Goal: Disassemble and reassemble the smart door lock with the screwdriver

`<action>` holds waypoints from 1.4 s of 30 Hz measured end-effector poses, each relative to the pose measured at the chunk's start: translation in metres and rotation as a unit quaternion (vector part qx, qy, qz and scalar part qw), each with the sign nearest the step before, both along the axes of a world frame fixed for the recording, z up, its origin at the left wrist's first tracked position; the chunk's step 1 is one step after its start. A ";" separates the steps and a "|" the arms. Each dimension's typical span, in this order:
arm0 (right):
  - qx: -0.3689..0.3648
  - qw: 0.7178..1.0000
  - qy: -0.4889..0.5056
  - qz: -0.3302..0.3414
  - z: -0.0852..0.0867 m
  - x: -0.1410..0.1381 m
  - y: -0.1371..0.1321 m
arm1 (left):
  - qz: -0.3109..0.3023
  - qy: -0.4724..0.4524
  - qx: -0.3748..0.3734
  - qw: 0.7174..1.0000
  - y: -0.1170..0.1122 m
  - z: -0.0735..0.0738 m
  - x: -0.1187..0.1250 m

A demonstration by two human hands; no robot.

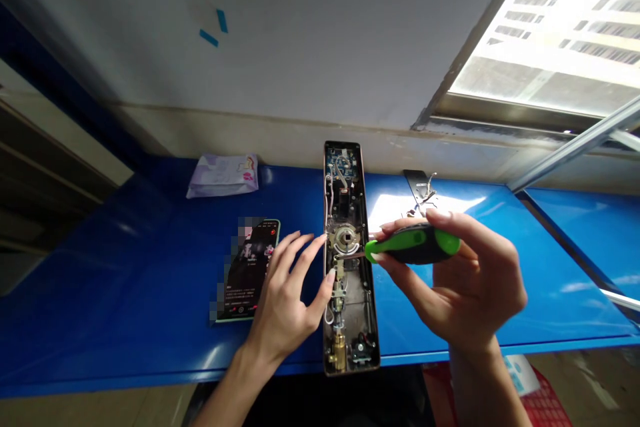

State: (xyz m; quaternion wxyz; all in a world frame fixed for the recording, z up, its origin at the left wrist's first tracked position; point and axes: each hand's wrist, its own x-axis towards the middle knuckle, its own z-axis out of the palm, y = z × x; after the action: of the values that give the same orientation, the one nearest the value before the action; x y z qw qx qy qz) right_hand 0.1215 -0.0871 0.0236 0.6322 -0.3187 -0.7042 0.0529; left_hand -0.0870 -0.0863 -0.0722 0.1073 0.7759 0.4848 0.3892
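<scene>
A long opened door-lock body (349, 260) lies lengthwise on the blue table (125, 267), its circuit board, wires and brass parts exposed. My right hand (467, 280) is closed round a green-and-black screwdriver (415, 244), held sideways with its shaft reaching the round mechanism in the lock's middle. My left hand (293, 293) rests with fingers spread against the lock's left edge, steadying it, holding nothing.
A phone (249, 269) with a lit screen lies left of my left hand. A white and purple packet (223, 175) sits at the back left. A metal plate with small loose parts (423, 192) lies behind my right hand. A window frame rises at the right.
</scene>
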 end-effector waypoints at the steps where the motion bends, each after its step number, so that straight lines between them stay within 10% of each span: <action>1: -0.004 1.000 -0.005 0.002 -0.001 0.000 0.000 | 0.009 0.003 0.001 1.000 -0.001 0.001 -0.001; 9: -0.008 0.999 -0.034 0.031 0.001 -0.006 0.004 | 0.130 0.061 -0.027 0.989 -0.007 0.007 -0.007; 18: -0.055 0.994 -0.026 0.086 0.017 -0.005 0.001 | 0.036 0.004 0.003 0.999 0.017 0.009 -0.005; 42: -0.043 0.996 -0.057 0.048 0.028 -0.007 0.010 | 0.067 0.037 -0.005 0.997 0.002 0.022 0.008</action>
State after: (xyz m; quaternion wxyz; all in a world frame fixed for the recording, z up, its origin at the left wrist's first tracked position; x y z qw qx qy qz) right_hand 0.1149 -0.0772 0.0517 0.5736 -0.3142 -0.7505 0.0950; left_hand -0.0785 -0.0842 -0.0501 0.0666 0.7548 0.5413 0.3646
